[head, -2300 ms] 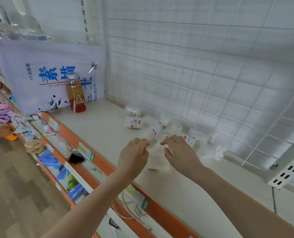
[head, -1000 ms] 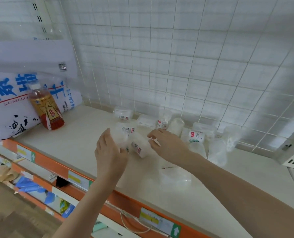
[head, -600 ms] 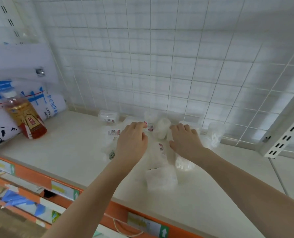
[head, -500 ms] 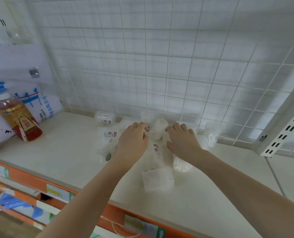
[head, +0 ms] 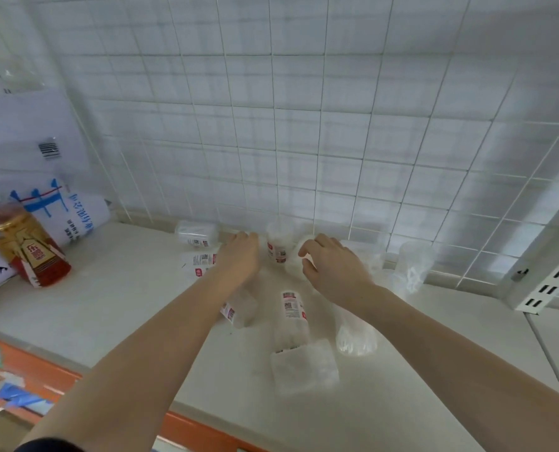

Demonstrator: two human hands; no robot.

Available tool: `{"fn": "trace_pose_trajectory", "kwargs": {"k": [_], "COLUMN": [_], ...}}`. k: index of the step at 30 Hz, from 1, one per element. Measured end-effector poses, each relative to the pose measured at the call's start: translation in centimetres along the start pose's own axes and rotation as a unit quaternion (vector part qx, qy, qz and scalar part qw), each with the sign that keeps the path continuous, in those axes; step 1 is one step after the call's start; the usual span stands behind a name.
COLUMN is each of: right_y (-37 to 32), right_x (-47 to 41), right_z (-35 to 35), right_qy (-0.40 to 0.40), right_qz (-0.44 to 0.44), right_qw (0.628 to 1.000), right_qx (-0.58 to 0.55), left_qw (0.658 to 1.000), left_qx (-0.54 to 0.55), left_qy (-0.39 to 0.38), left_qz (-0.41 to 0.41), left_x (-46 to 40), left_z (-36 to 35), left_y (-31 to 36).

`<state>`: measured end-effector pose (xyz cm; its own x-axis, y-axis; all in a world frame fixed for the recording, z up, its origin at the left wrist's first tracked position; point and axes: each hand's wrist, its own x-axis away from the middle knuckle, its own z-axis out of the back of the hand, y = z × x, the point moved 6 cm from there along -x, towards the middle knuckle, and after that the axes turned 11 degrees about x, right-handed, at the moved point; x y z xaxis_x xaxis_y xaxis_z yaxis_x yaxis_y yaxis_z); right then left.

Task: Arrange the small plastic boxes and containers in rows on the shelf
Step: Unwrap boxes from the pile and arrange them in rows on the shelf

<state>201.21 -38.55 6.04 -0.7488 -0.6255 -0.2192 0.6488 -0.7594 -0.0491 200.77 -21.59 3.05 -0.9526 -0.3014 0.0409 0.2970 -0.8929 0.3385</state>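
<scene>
White shelf (head: 108, 308), wire-grid back. Clear plastic containers (head: 291, 316) scattered centre to 12 o'clock. Left hand (head: 239, 259) flat, fingers extended, over them. Right hand (head: 332, 269) curls around round container (head: 296, 265). Tea bottle (head: 23, 249) at 9 o'clock.

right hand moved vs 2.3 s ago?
Yes. The right hand has gone back toward the wire grid wall, away from the orange shelf edge, and now curls round a clear container.
</scene>
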Motion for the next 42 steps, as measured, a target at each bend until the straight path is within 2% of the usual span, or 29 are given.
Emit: {"fn": "trace_pose_trajectory", "kwargs": {"k": [9,15,19,21,24,26,28,30,31,33,35,39,42], "right_y": [-0.5,-0.6,-0.6,-0.7,-0.6,-0.6,-0.8,-0.9,-0.9,-0.8,-0.6,0.3,1.6], "right_x": [-1.0,-0.5,0.3,0.8,1.7,2.3,2.8,3.5,3.9,4.9,5.8,7.5,9.1], "right_z": [-1.2,-1.0,-0.5,-0.1,0.8,1.4,1.8,1.9,1.7,1.3,1.2,1.7,2.5], "right_qy": [-0.014,-0.022,-0.018,-0.014,0.018,0.029,0.014,-0.014,-0.031,-0.070,-0.097,-0.103,-0.094], "right_qz": [-0.002,0.000,0.002,0.001,0.004,0.007,0.000,-0.032,-0.055,-0.101,-0.122,-0.118,-0.106], "right_qw": [1.000,1.000,1.000,1.000,1.000,0.997,0.987,0.963,0.937,0.855,0.789,0.738,0.719], "right_qx": [0.011,0.009,0.005,0.008,-0.007,-0.070,-0.161,-0.267,-0.343,-0.504,-0.594,-0.657,-0.681], "left_qw": [0.996,0.995,0.996,0.998,0.987,0.957,0.911,0.869,0.850,0.829,0.828,0.831,0.816], "left_qx": [-0.090,-0.061,-0.047,-0.022,0.059,0.158,0.282,0.387,0.431,0.475,0.482,0.495,0.533], "left_qy": [-0.007,-0.078,-0.061,-0.020,0.123,0.230,0.294,0.306,0.301,0.292,0.280,0.228,0.206], "left_qz": [0.004,-0.009,-0.045,-0.058,-0.090,-0.084,-0.058,-0.041,-0.036,-0.035,-0.057,-0.111,-0.083], "left_x": [-0.3,0.8,2.1,2.8,4.5,6.4,8.7,10.8,11.8,13.8,15.3,17.0,17.2], "left_z": [-0.6,-1.0,-0.1,0.5,3.0,4.8,5.6,5.1,4.6,3.6,2.8,2.0,1.8], "left_y": [-0.3,-0.3,0.1,0.5,1.4,1.6,2.1,3.2,3.9,5.2,6.6,9.5,10.6]}}
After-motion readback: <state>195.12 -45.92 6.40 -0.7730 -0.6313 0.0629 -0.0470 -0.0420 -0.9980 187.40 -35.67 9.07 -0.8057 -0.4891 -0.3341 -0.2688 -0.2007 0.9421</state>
